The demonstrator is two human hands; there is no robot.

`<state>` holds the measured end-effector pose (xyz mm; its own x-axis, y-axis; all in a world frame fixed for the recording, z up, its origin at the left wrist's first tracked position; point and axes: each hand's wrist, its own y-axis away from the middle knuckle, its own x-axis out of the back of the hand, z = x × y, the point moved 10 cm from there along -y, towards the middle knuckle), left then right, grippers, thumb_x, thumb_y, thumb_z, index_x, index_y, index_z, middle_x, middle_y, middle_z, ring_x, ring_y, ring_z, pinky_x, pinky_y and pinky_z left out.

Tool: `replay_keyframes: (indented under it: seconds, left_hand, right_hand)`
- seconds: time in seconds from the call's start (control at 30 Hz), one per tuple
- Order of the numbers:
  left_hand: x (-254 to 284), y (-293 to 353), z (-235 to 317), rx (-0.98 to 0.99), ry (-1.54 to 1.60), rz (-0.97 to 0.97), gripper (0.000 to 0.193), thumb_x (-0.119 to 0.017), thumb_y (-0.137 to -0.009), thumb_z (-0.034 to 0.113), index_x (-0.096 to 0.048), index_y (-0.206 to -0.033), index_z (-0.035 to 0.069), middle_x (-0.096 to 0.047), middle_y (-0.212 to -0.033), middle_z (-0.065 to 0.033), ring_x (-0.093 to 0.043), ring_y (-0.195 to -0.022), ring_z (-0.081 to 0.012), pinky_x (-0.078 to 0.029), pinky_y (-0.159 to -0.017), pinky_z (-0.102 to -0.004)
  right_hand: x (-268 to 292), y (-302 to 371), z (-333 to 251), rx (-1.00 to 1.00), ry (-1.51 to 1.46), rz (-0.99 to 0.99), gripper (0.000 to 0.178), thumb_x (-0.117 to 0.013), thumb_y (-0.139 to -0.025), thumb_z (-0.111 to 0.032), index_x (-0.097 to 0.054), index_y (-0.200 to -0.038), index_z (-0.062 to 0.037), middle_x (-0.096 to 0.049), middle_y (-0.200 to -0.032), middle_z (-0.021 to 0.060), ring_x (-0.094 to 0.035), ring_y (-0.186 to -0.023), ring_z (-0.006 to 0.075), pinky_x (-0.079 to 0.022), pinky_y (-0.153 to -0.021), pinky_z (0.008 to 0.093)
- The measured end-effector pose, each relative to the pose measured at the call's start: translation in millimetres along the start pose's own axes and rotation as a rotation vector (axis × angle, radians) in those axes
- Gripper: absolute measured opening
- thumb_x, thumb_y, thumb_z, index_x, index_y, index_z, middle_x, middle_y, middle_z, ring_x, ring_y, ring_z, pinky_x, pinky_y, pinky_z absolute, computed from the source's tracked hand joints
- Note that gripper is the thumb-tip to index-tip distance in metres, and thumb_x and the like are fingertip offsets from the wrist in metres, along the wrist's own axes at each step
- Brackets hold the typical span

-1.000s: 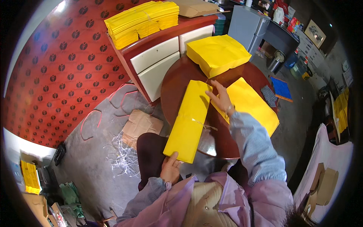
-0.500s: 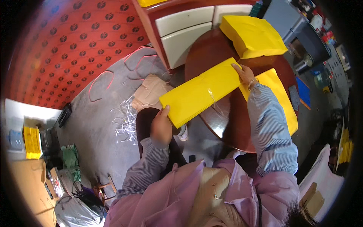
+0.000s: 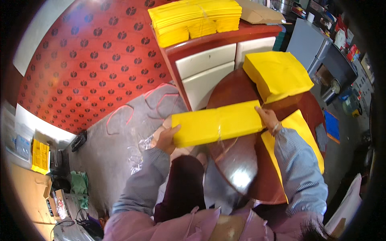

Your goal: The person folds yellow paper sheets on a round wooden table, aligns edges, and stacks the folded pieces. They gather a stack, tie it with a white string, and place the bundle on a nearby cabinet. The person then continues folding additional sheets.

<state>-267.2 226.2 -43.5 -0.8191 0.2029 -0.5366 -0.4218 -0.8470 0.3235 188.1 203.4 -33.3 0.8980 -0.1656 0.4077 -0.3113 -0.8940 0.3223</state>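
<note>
A long flat bundle of yellow paper-like sheets [image 3: 215, 125], with a clear tie round its middle, is held level between my two hands. My left hand [image 3: 165, 139] grips its left end, thumb on top. At the right end, my right hand [image 3: 269, 120] clasps the corner, its thumb along the upper edge. The bundle's right part hangs over a round brown table [image 3: 237, 162]. On that table, beyond my right hand, sits a thick yellow stack [image 3: 279, 76]. Flat yellow sheets [image 3: 299, 134] lie partly under my right forearm.
A red-brown cabinet [image 3: 207, 60] with white drawers stands ahead, bearing a tall yellow stack [image 3: 197, 20] and brown cardboard [image 3: 261, 14]. White plastic strips [image 3: 136, 154] and red straps [image 3: 120, 114] litter the floor. A grey fridge-like box [image 3: 309, 44] stands at the far right.
My view has tilted up, bringing the cabinet top into sight. The bundle has turned from a steep slant to nearly level, both hands still gripping its ends.
</note>
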Motion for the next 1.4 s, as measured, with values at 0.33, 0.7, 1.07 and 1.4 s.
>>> replay_keyframes:
  seconds: [0.33, 0.7, 1.07, 1.4]
  left_hand:
    - [20, -12, 24, 0.331, -0.014, 0.16, 0.051, -0.061, -0.106, 0.02, -0.047, -0.152, 0.003, -0.059, -0.148, -0.0143, -0.059, -0.135, -0.0287, -0.045, -0.117, -0.0441]
    - [-16, 46, 75, 0.169, -0.128, 0.308, 0.055, -0.068, -0.098, 0.009, -0.051, -0.15, 0.004, -0.063, -0.141, -0.0087, -0.061, -0.13, -0.0235, -0.047, -0.115, -0.04]
    - [-104, 24, 362, 0.034, -0.445, 0.12, 0.061, -0.079, -0.087, -0.003, -0.055, -0.143, -0.001, -0.072, -0.128, -0.0137, -0.069, -0.117, -0.0233, -0.055, -0.104, -0.0375]
    - [-229, -271, 613, -0.013, -0.954, -0.288, 0.061, -0.084, -0.089, 0.018, -0.059, -0.141, -0.001, -0.07, -0.127, -0.0113, -0.068, -0.114, -0.0174, -0.054, -0.1, -0.0327]
  right_hand:
    - [-29, 10, -10, 0.073, -0.482, -0.252, 0.031, -0.078, -0.097, -0.024, -0.07, -0.113, 0.0005, -0.067, -0.103, 0.0037, -0.06, -0.095, 0.0125, -0.049, -0.088, 0.0293]
    - [-44, 23, -1, -0.088, -0.824, -0.522, 0.038, -0.077, -0.09, 0.004, -0.058, -0.121, -0.0074, -0.067, -0.116, 0.0057, -0.064, -0.107, 0.0154, -0.053, -0.095, 0.0283]
    - [-54, 134, -179, -0.218, -1.198, -0.512, 0.073, -0.073, -0.085, 0.005, -0.043, -0.151, 0.0019, -0.06, -0.142, 0.0124, -0.057, -0.135, 0.0272, -0.045, -0.117, 0.04]
    - [-51, 41, -381, -0.12, -1.144, -0.224, 0.046, -0.068, -0.096, -0.002, -0.055, -0.141, -0.002, -0.066, -0.132, 0.0095, -0.065, -0.123, 0.024, -0.055, -0.105, 0.0396]
